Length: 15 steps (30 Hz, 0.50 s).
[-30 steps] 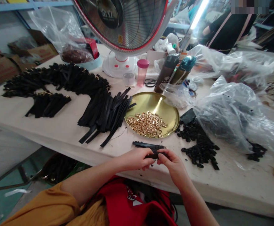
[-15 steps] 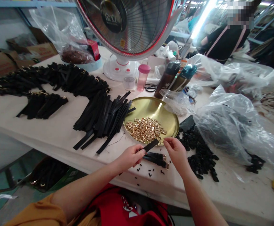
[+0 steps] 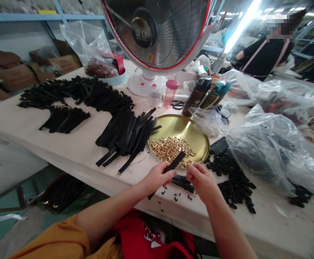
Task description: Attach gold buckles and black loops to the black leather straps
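Observation:
My left hand (image 3: 159,178) grips a flat black strap (image 3: 176,160), whose free end points up and right over the near rim of a gold plate (image 3: 197,131). A pile of small gold buckles (image 3: 173,149) lies in that plate. My right hand (image 3: 200,178) is closed in a pinch just right of the strap, with a small gold buckle (image 3: 189,163) at its fingertips. Under my hands on the table lie black straps with gold ends (image 3: 182,182), partly hidden. Small black bits (image 3: 176,197) are scattered in front of them.
Loose black straps (image 3: 127,135) lie left of the plate, bundled straps (image 3: 78,90) farther back. Small black loops (image 3: 233,176) and a plastic bag (image 3: 264,144) are at right. Bottles (image 3: 197,95), a pink-lidded cup (image 3: 169,93) and a fan (image 3: 159,36) stand behind. A person (image 3: 267,50) is beyond.
My right hand has moved down and closer to my left hand, and a gold buckle now shows at its fingertips. The strap is tilted more steeply. The camera view has shifted.

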Tool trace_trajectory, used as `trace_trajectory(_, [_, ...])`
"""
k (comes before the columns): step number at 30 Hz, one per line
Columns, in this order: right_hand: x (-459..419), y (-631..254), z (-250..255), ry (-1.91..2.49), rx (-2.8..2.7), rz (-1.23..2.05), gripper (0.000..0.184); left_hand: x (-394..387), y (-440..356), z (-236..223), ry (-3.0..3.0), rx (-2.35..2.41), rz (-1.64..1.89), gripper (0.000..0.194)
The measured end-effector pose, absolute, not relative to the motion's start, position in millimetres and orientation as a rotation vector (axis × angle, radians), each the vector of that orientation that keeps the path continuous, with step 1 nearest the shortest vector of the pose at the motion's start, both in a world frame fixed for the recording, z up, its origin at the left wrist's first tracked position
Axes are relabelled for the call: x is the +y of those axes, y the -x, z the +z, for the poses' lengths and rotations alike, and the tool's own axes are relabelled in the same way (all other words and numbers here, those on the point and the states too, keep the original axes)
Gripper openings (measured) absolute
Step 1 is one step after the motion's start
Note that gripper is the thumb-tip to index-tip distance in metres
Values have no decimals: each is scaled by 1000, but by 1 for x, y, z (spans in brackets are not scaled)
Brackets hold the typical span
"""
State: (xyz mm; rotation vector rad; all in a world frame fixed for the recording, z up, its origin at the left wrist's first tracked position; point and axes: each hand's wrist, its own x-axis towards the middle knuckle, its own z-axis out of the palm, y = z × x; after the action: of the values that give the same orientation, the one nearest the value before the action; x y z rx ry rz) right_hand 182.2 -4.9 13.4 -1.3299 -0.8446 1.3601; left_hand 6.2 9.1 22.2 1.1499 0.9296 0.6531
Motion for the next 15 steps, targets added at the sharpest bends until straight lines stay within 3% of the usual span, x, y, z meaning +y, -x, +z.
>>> trace_trajectory(6, [-51, -138, 18, 1099, -494, 1572, 16, -5, -15, 29, -1032, 869, 655, 20])
trace_trajectory(15, [-60, -153, 22, 1320, -987, 1362, 28, -15, 1, 32, -1282, 923, 429, 17])
